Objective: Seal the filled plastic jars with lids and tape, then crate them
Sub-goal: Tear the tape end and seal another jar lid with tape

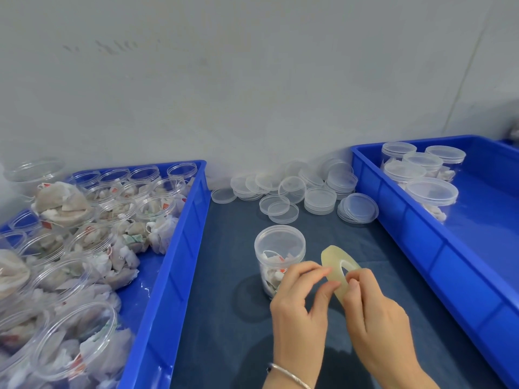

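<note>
- Head view, far left: a blue crate holds many open clear jars, lidless, stuffed with tea bags; some jars lie tipped on their sides near the front.
- Between the two crates, on the dark blue table cover, a heap of loose clear lids lies against the wall.
- Nearer, a lidded jar of tea bags stands upright on the cover, just behind the left hand.
- Left hand, with a silver bracelet at the wrist, pinches the rim of a roll of clear tape between thumb and forefinger.
- Right hand grips the same roll from the other side, fingers curled, thumb and forefinger pinching at its edge; the roll is tilted, held off the table.
- Far right, a second blue crate holds several lidded jars clustered at its back corner.
</note>
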